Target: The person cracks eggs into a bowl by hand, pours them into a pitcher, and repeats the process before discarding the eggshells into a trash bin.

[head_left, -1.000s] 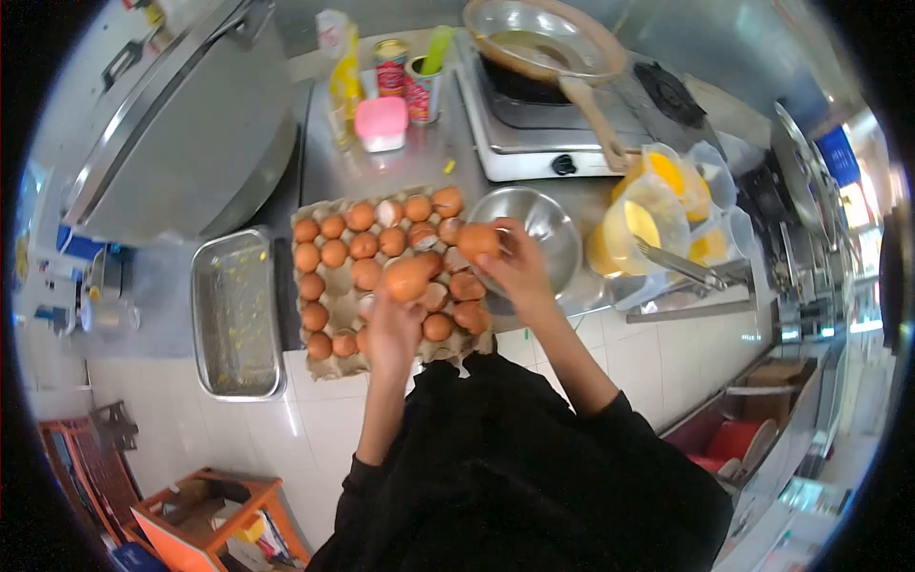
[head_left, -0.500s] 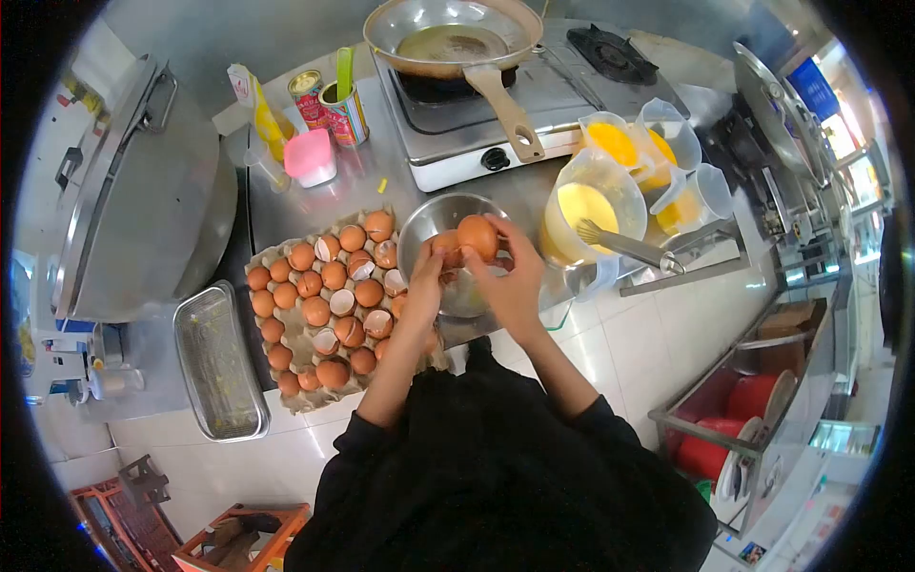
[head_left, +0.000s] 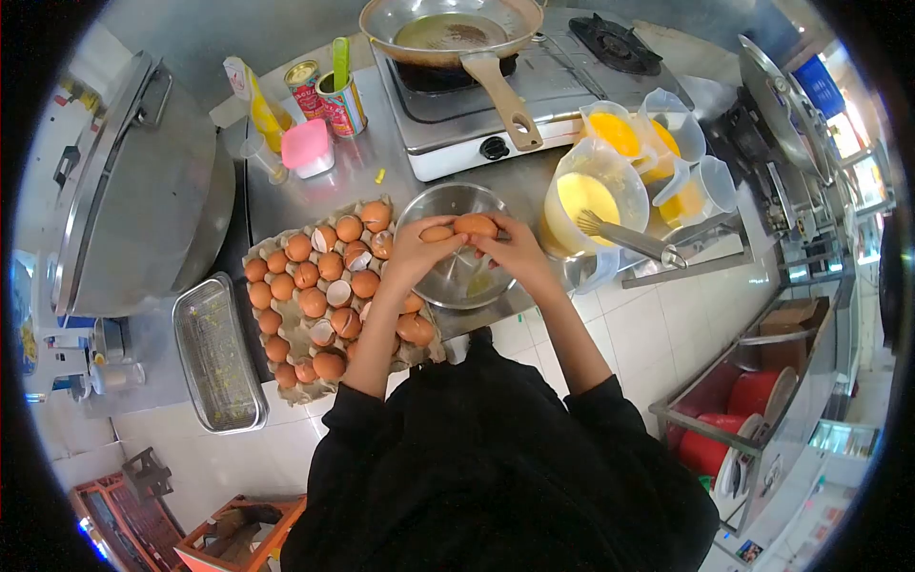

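Note:
My left hand (head_left: 412,253) is closed round a brown egg (head_left: 437,234), of which only part shows between the fingers. My right hand (head_left: 515,252) grips another brown egg (head_left: 475,225), its end against or very close to the first one. Both hands are above a steel mixing bowl (head_left: 448,198), with some clear liquid at its bottom. To the left, beside my left forearm, lies a cardboard egg tray (head_left: 297,336) filled with brown eggs (head_left: 312,302) and several broken shells (head_left: 338,293).
Behind the bowl is a gas stove (head_left: 448,162) with a frying pan (head_left: 456,38). Right of it, a jug of yellow liquid (head_left: 586,195) holds a whisk (head_left: 634,240), near smaller jugs (head_left: 705,191). A wire-mesh tray (head_left: 221,357) and large pot (head_left: 152,200) stand left.
The two eggs have come nearer each other, and the right-hand egg has tipped sideways and lowered. My left fingers now wrap further over the left egg.

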The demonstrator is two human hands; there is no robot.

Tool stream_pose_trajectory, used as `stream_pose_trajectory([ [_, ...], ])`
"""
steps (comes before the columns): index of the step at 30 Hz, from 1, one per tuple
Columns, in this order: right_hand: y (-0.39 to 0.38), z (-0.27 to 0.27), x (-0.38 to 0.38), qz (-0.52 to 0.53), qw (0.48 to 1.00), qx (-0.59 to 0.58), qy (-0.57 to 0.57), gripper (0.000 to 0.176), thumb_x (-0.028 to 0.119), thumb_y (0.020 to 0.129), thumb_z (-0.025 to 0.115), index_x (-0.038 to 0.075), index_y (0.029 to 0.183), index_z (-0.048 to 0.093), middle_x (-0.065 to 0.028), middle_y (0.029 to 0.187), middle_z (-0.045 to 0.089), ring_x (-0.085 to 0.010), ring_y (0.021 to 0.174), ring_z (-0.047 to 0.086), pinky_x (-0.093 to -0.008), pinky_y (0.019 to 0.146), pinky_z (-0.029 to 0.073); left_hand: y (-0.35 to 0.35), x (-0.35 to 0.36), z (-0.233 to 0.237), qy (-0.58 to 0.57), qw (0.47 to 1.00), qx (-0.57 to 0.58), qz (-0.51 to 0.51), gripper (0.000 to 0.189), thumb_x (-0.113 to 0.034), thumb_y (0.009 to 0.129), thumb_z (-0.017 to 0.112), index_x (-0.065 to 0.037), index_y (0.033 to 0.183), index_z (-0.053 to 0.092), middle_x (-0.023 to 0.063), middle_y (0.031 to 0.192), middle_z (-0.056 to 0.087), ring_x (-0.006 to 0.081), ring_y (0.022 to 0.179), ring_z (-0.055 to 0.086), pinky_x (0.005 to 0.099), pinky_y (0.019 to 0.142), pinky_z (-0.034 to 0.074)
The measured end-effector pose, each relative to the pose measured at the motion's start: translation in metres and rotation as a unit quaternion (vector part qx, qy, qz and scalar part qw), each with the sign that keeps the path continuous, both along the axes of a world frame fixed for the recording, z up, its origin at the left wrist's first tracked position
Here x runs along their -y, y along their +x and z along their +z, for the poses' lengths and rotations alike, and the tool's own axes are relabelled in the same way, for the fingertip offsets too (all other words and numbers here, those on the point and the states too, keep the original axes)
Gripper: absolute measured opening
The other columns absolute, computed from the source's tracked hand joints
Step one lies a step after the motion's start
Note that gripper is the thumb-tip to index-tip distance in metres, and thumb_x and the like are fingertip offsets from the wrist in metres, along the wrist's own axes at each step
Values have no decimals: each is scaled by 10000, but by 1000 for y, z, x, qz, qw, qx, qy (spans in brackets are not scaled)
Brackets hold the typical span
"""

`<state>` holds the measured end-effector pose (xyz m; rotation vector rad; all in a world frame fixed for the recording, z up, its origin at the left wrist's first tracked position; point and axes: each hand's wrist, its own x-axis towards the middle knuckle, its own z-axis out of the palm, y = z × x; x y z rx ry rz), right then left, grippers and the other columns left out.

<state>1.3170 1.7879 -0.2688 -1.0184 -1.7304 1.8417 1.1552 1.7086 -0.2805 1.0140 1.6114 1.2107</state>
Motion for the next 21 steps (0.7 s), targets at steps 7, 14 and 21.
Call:
stream_pose_trajectory([
  [7, -6, -1, 9, -49, 981, -10, 186, 412, 72, 685, 614, 35, 1095, 600, -105, 860, 648, -112, 678, 602, -234, 627, 500, 3, -3, 17, 13, 980, -198, -27, 417, -308, 636, 702, -36, 948, 652, 129, 812, 652, 224, 743, 631, 288, 701, 481],
  [14, -7, -11, 5, -34, 973, 30, 228, 402, 114, 655, 649, 44, 1050, 632, -125, 820, 660, -118, 677, 600, -249, 643, 493, -1, -3, 12, 6, 975, -219, -46, 433, -277, 605, 713, -47, 966, 647, 134, 831, 655, 208, 757, 631, 289, 718, 478],
  [21, -3, -3, 4, -1, 976, 30, 214, 413, 97, 658, 640, 56, 1069, 627, -115, 807, 660, -101, 648, 578, -241, 635, 484, 2, 1, -4, 29, 977, -211, -13, 463, -308, 570, 727, -56, 953, 657, 148, 859, 648, 274, 797, 629, 321, 740, 490],
])
